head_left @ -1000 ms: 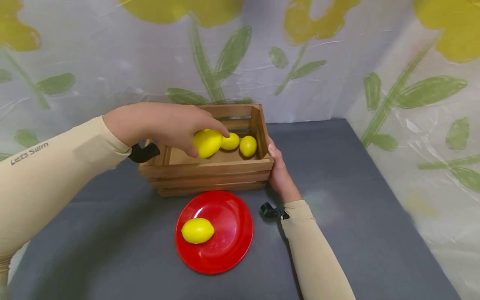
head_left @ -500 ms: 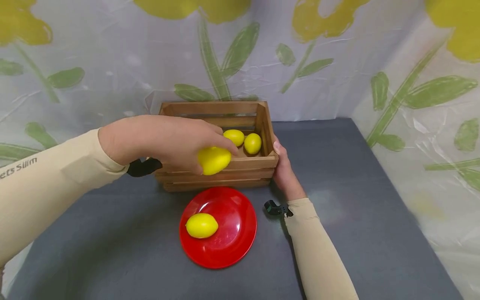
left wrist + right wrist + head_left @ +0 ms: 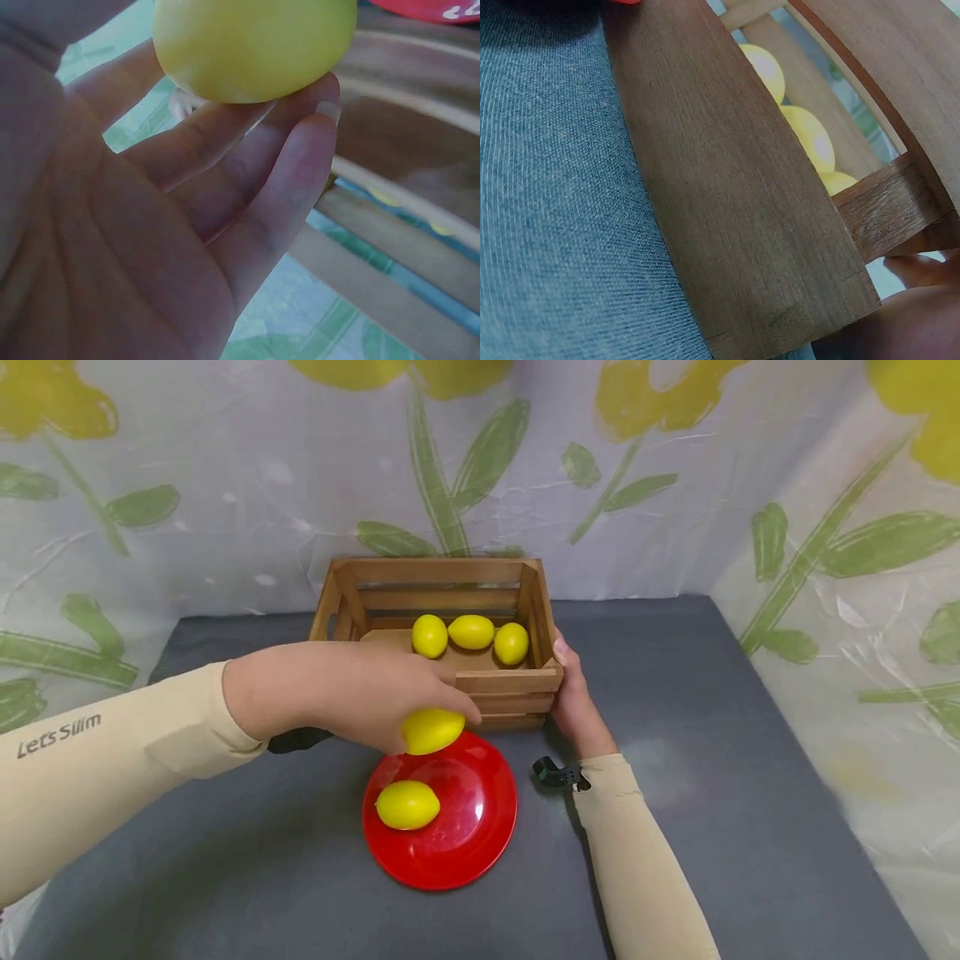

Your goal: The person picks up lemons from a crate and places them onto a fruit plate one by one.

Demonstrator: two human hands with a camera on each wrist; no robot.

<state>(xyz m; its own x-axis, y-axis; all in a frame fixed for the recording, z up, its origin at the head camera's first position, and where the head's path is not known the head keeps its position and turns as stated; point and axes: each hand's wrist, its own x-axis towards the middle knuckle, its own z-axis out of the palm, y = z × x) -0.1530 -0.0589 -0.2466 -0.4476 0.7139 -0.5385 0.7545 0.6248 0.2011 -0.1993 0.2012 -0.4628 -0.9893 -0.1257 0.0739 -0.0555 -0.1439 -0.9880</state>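
Observation:
My left hand [image 3: 352, 689] pinches a lemon [image 3: 433, 731] between thumb and fingers, above the far edge of a red plate [image 3: 472, 852]. On that plate, toward its left side, lies another lemon [image 3: 407, 805]. In the left wrist view the held lemon [image 3: 255, 49] sits against the fingertips, the palm away from it. My right hand [image 3: 573, 702] grips the right end of a slatted wooden crate [image 3: 510, 681]; in the right wrist view only part of that hand [image 3: 907, 322] shows at the crate's corner. Three lemons [image 3: 471, 632] lie in a row inside the crate.
A grey cloth [image 3: 675, 735] covers the table. Right behind the crate hangs a pale sheet [image 3: 285, 485] with painted yellow flowers, which also runs along the right side. Each wrist wears a black camera mount [image 3: 555, 772].
My left hand has lifted a lemon out of the crate and carried it over the near wall toward the plate. My right hand keeps its hold on the crate; the head view has shifted slightly.

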